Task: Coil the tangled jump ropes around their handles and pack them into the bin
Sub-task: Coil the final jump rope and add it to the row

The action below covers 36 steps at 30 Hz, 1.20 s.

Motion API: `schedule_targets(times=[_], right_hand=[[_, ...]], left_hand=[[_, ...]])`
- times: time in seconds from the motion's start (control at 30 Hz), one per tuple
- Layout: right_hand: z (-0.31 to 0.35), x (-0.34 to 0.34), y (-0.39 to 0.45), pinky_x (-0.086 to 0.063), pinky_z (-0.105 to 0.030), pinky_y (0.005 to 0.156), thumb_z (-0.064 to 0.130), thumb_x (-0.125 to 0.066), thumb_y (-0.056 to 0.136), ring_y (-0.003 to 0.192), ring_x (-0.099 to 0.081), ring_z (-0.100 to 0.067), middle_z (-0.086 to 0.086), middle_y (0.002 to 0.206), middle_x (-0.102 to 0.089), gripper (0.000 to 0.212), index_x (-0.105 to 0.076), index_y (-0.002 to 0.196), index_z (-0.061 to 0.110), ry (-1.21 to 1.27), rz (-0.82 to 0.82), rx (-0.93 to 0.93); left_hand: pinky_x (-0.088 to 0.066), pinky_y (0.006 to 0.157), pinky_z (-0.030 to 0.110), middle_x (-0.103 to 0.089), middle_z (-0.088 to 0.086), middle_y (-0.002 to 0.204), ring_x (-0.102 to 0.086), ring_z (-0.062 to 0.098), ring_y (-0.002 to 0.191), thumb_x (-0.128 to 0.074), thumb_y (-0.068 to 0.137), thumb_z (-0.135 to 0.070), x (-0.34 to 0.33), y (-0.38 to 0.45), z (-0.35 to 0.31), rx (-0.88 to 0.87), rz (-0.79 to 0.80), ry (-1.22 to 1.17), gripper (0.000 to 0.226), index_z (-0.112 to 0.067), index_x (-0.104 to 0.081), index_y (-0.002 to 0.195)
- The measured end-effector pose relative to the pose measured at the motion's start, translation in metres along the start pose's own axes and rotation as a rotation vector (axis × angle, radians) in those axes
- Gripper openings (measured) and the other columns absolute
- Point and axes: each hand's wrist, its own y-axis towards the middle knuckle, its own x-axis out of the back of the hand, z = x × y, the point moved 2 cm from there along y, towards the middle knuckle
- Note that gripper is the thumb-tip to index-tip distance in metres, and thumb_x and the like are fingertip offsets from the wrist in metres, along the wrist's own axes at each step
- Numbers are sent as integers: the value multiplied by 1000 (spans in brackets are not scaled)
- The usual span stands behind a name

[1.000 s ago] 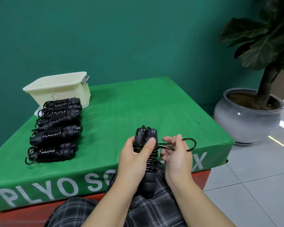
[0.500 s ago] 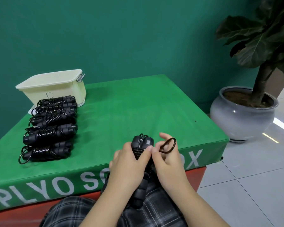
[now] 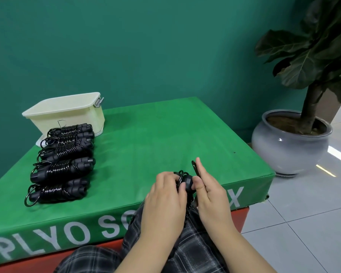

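I hold a black jump rope (image 3: 187, 181) with its cord wound round the paired handles, just above the near edge of the green box. My left hand (image 3: 165, 201) grips the handles from the left and hides most of the coil. My right hand (image 3: 209, 192) pinches the last loop of cord (image 3: 194, 167) against the handle tops, thumb pressed on the handle. Several coiled black jump ropes (image 3: 62, 164) lie in a row at the left of the box. Behind them stands a cream plastic bin (image 3: 71, 117).
The green plyo box (image 3: 156, 138) carries everything; its front edge is right at my knees, in checked trousers. A grey pot (image 3: 289, 146) with a large-leaved plant stands on the tiled floor to the right. A teal wall runs behind.
The end loop of cord, sticking out to the right a second ago, has shrunk and now stands upright against my right fingers. Both hands have closed in round the handle tops.
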Motion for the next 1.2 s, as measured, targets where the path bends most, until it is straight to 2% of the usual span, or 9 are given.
schedule_targets(times=[0.13,0.23,0.43,0.57,0.73,0.83,0.93,1.1,1.2], right_hand=[[5,0,-2,-30,3,84,30,-34,99,100,-44,26,23,104,-52,35,-32,132,42,170,118,-103],[6,1,-4,-26,7,81,15,-36,103,97,-41,32,23,102,-49,37,-36,134,35,242,152,-132],[-3,-3,-4,-31,0,94,20,-47,99,113,-41,23,26,123,-50,36,-46,115,53,119,76,-118],[-1,-1,-5,-31,-1,86,17,-51,98,107,-41,19,25,110,-49,37,-46,115,50,7,10,-62],[-4,3,-1,-36,-3,77,9,-61,92,90,-52,5,14,97,-53,37,-60,128,14,-157,-77,-10],[1,8,2,-36,-7,72,11,-62,91,79,-50,4,12,88,-49,40,-58,131,12,-265,-38,22],[9,14,4,-35,-15,67,16,-63,91,74,-49,-3,14,83,-46,44,-55,134,19,-350,2,39],[18,26,11,-42,-21,69,13,-72,81,66,-49,-7,6,76,-53,34,-68,115,16,-353,52,-39],[21,30,13,-37,-17,59,13,-71,79,60,-45,-6,6,66,-50,22,-71,101,13,-333,92,-98]], left_hand=[[-43,85,33,-40,-10,103,-53,15,95,-42,94,-43,4,9,-3,124,10,-48,28,-23,-53,108],[-43,86,36,-40,-9,95,-55,17,90,-48,89,-48,10,15,-5,218,29,-25,27,-25,-57,100],[-43,82,34,-39,-1,97,-55,25,93,-45,93,-41,5,18,-8,249,168,-7,26,-16,-54,91],[-41,82,31,-41,0,100,-52,22,94,-47,93,-34,1,21,-7,249,253,-119,20,-15,-49,87],[-45,81,34,-49,7,97,-56,28,92,-50,89,-34,6,25,-10,284,335,-79,29,-11,-56,71],[-46,80,34,-52,8,95,-57,28,91,-51,86,-31,8,24,-12,293,316,-76,29,-10,-56,66],[-46,75,34,-50,5,96,-58,28,87,-51,87,-31,8,22,-14,279,260,-20,26,-10,-59,76],[-42,76,35,-46,2,99,-57,28,92,-47,91,-32,7,17,-18,235,156,60,20,-13,-54,92],[-38,74,35,-44,1,101,-57,28,95,-44,93,-31,9,14,-21,189,123,113,18,-14,-51,96]])
